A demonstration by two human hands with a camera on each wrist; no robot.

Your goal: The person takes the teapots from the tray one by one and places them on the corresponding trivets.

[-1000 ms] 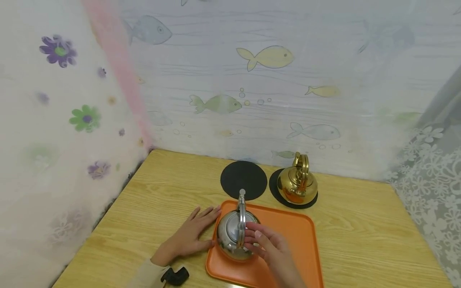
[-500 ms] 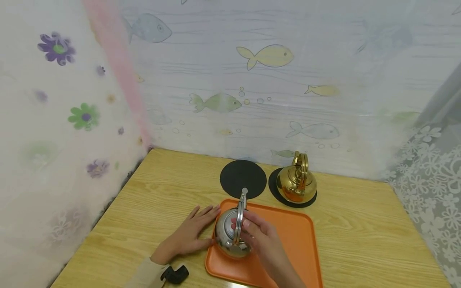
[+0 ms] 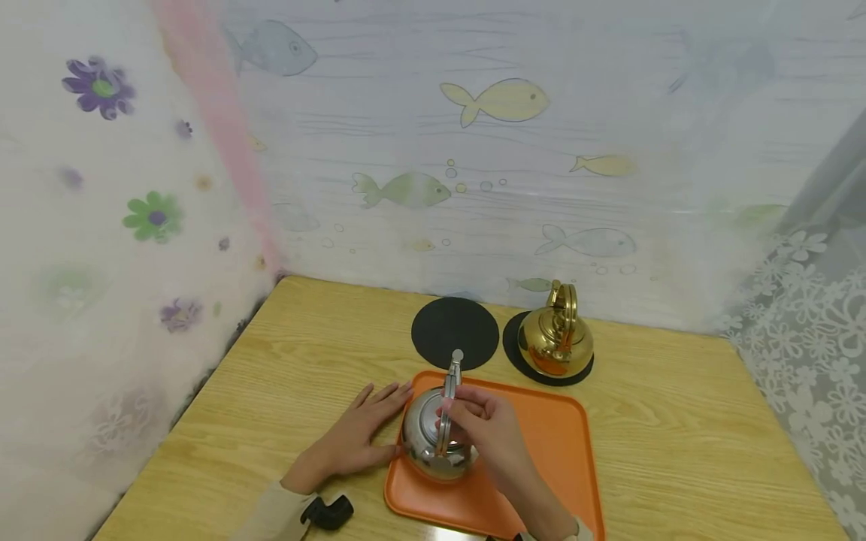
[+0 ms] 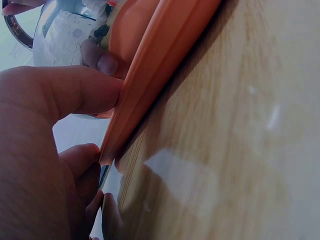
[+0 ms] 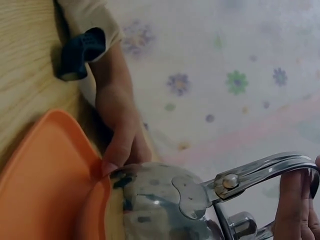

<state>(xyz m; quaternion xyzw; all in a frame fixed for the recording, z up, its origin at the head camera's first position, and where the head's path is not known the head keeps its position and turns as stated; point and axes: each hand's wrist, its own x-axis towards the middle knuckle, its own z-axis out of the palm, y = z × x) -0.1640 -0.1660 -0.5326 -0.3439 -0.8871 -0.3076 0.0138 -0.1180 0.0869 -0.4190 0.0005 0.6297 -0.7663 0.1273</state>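
A silver kettle (image 3: 425,439) stands at the left end of an orange tray (image 3: 541,458). My right hand (image 3: 467,415) grips its upright metal handle (image 3: 449,383) from the right, fingers curled round the bar. In the right wrist view the handle (image 5: 265,172) arches over the kettle (image 5: 160,205), with a fingertip (image 5: 290,200) under it. My left hand (image 3: 365,430) lies flat on the wooden table (image 3: 284,391), its thumb pressed against the tray's left rim (image 4: 150,75). Part of the kettle (image 4: 65,35) shows above that thumb.
A gold kettle (image 3: 556,342) stands on a black round mat (image 3: 517,361) behind the tray. A second black mat (image 3: 455,330) lies bare to its left. Curtains with fish and flower prints close off the table's back and both sides.
My right hand has moved from the kettle's right side up to its handle and curled round it. The left hand has stayed by the tray's rim.
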